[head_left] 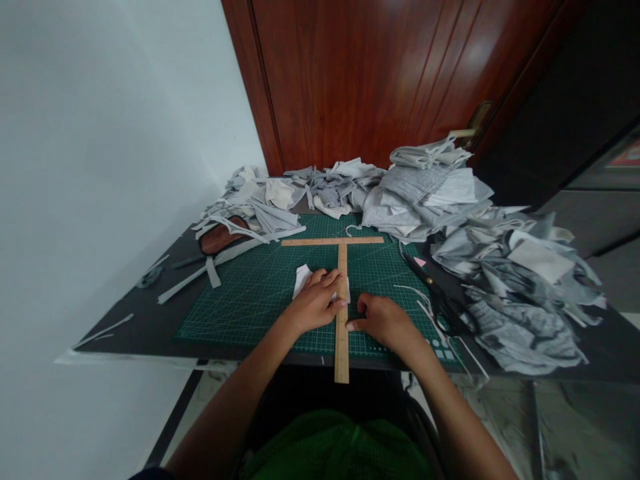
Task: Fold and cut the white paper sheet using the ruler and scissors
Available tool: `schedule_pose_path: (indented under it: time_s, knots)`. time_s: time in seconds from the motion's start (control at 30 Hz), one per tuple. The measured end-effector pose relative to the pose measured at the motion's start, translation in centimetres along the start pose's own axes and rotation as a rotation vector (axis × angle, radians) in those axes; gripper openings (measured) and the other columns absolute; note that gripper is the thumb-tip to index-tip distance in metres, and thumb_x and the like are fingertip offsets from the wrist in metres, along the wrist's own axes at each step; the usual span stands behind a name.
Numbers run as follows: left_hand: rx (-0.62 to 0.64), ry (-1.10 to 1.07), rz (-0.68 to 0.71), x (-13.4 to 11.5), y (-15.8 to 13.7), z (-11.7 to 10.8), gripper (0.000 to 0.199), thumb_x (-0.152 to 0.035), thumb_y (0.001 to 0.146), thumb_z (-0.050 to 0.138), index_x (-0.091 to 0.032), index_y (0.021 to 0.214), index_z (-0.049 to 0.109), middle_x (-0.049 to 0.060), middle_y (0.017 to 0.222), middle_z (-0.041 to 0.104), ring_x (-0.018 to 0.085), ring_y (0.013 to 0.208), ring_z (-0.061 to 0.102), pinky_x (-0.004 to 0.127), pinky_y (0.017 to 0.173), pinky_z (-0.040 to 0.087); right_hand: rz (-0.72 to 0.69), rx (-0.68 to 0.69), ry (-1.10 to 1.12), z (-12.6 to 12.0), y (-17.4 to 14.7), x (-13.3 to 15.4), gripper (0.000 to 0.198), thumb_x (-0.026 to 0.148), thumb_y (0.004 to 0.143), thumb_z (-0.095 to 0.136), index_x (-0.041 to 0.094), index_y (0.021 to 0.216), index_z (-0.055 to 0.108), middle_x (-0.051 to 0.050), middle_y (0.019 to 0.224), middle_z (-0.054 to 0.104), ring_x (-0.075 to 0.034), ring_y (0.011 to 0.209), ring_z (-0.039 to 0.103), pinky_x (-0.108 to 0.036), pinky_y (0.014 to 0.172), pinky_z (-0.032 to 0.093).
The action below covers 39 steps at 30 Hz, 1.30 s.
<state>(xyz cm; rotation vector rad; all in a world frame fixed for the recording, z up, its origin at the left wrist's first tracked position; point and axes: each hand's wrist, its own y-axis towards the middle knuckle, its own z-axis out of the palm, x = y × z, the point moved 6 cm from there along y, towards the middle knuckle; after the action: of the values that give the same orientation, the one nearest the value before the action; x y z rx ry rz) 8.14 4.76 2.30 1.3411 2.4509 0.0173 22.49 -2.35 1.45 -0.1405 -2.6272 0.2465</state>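
A wooden T-shaped ruler point(341, 353) lies on the green cutting mat point(240, 293), its long arm running toward me past the table's front edge. Under it is a small white piece of fabric point(301, 277), partly covered by my fingers. My left hand point(320, 297) lies flat over fabric and ruler, fingers spread, with fingertips and thumb on the wood. Just right of the ruler, my right hand point(377, 319) rests low over the mat. Its fingers are curled, thumb and forefinger apart, and the thumb tip is at the ruler's edge. Nothing shows between them.
Black scissors point(445, 307) lie at the mat's right side near a pink scrap point(419, 262). Grey fabric heaps point(425, 193) line the back and right point(525, 320). A brown, dark-edged piece point(220, 237) and fabric strips point(183, 285) lie left. A wall point(125, 167) borders the left side.
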Motion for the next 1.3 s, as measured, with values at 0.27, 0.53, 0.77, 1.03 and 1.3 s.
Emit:
schedule_pose_path:
  time_s: [0.27,0.53,0.77,1.03,1.3]
  knots:
    - [0.004,0.003,-0.015,0.1,-0.12,0.13,0.057,-0.034,0.097,0.058,-0.022,0.15,0.044,0.009,0.158,0.044,0.033,0.136,0.04,0.05,0.118,0.035,-0.015,-0.035,0.026,0.01,0.02,-0.06,0.028,0.041,0.078,0.083,0.022,0.087,0.064,0.0,0.08,0.069,-0.019,0.075,0.061,-0.027,0.06,0.029]
    - [0.009,-0.015,-0.039,0.16,-0.12,0.01,0.057,-0.035,0.097,0.058,-0.019,0.149,0.046,0.009,0.157,0.045,0.033,0.137,0.04,0.05,0.119,0.036,0.009,-0.036,0.037,0.01,0.11,-0.11,0.029,0.041,0.077,0.084,0.022,0.087,0.064,0.0,0.075,0.067,-0.019,0.07,0.059,-0.028,0.058,0.028]
    - [0.006,-0.015,-0.026,0.07,-0.12,0.05,0.057,-0.035,0.097,0.056,-0.021,0.151,0.044,0.009,0.157,0.044,0.033,0.138,0.039,0.051,0.119,0.035,0.003,-0.044,0.032,0.08,0.18,-0.13,0.029,0.04,0.077,0.084,0.022,0.087,0.063,0.0,0.077,0.068,-0.019,0.072,0.06,-0.028,0.058,0.028]
    - [0.027,0.01,-0.035,0.44,-0.14,0.38,0.059,-0.037,0.098,0.058,-0.019,0.152,0.044,0.01,0.159,0.043,0.035,0.142,0.037,0.051,0.121,0.033,0.01,-0.048,0.016,0.1,0.19,-0.14,0.031,0.041,0.077,0.084,0.023,0.092,0.063,-0.002,0.082,0.071,-0.021,0.076,0.063,-0.028,0.06,0.029]
    - [0.016,-0.001,-0.025,0.5,-0.1,0.33,0.059,-0.037,0.096,0.06,-0.022,0.151,0.044,0.009,0.159,0.043,0.034,0.14,0.039,0.052,0.118,0.036,-0.001,-0.044,0.064,0.02,0.11,-0.19,0.04,0.04,0.075,0.087,0.021,0.099,0.061,-0.003,0.082,0.069,-0.022,0.077,0.062,-0.029,0.062,0.03]
